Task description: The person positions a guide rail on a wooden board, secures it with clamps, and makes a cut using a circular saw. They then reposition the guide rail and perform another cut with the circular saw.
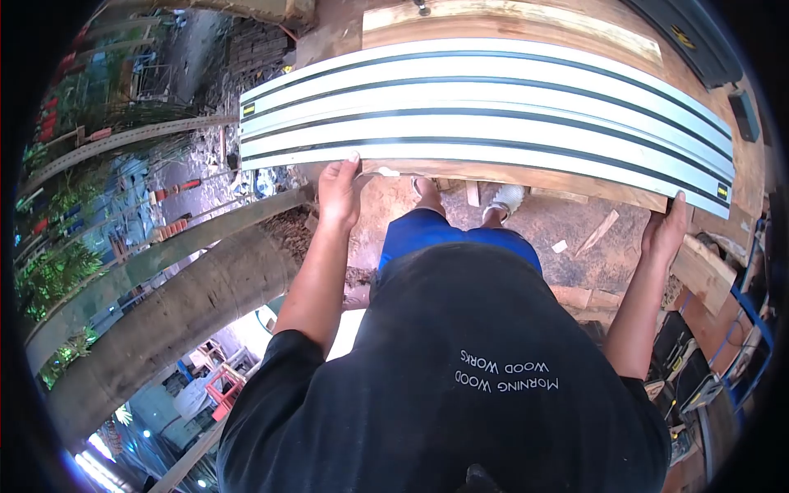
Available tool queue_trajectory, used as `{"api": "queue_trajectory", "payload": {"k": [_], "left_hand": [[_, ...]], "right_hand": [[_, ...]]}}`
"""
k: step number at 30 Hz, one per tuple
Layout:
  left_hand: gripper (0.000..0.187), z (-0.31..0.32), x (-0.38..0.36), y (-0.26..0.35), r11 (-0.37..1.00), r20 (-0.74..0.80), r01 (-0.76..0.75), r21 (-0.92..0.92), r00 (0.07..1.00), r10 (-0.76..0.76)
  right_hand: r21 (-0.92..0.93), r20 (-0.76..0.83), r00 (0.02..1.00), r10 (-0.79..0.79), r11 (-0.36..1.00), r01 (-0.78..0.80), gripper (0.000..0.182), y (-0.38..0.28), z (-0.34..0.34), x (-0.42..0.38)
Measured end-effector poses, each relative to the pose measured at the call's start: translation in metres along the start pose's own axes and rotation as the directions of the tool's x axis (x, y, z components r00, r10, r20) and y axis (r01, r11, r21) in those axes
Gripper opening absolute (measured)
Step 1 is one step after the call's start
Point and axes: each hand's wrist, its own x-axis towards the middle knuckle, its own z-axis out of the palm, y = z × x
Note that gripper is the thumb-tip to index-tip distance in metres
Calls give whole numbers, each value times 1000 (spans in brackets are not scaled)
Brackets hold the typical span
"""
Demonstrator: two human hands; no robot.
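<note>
A long silvery guide rail with dark stripes spans the upper part of the view, lying over the edge of a brown wooden board. My left hand grips the near edge left of centre, its thumb on top and its other fingers hidden below. Near the right end, my right hand grips the same edge, thumb up against the rail and fingers mostly hidden beneath. Whether the hands press the rail and board together cannot be made out fully.
A dark case lies at the top right, by a pale wooden strip. Wood offcuts lie on the ground near my feet. A large log or pipe and a beam run along the left. Tools in open cases are at the right.
</note>
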Motion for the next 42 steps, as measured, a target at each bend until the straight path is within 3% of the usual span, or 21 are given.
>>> {"api": "queue_trajectory", "payload": {"k": [10, 12, 14, 16, 17, 18, 19, 20, 21, 28, 34, 42], "left_hand": [[13, 13, -5, 7, 997, 24, 18, -72, 1000, -16], [11, 14, -3, 4, 999, -29, -10, -41, 1000, 9], [9, -5, 6, -7, 981, -116, -17, 193, 992, 40], [15, -19, 16, -13, 943, -31, -43, 330, 998, 56], [25, -39, 31, -28, 614, 50, -104, 782, 993, 104], [31, -36, 33, -29, 918, 11, -23, 396, 1000, 20], [29, -6, 22, -17, 980, -36, -114, 163, 992, 121], [31, -1, 20, -15, 998, -31, -51, -43, 998, 50], [35, -3, 18, -12, 998, 51, -19, -56, 998, 22], [43, -8, 20, -16, 999, 96, -30, 15, 995, 28], [46, 6, 10, -6, 997, 95, 47, -66, 995, -41], [44, -2, 14, -6, 999, 61, 3, 37, 998, -5]], "right_hand": [[-30, 17, 1000, -8, 1000, 8, 43, -4, 2, -3], [-38, -8, 1000, -8, 999, 7, 41, -8, 10, -8], [-55, -83, 996, 28, 998, -33, 41, -5, 9, -5], [-105, -191, 980, 55, 992, -76, 42, -4, 5, -4], [-178, -241, 971, 3, 983, -47, 39, -4, 5, -6], [-198, -168, 986, 20, 979, -54, 39, 6, -14, 4], [-165, -116, 993, 17, 986, -36, 39, 6, -11, 2], [-148, -147, 989, 23, 988, -45, 37, -7, 7, -11], [-134, -126, 992, 3, 991, -20, 36, -4, 6, -11], [-24, -78, 996, -43, 999, 41, 31, -2, 6, -12], [-38, -34, 999, 14, 999, -15, 33, -6, 0, -11], [-67, -18, 999, 39, 997, -41, 35, -7, -2, -10]]}}
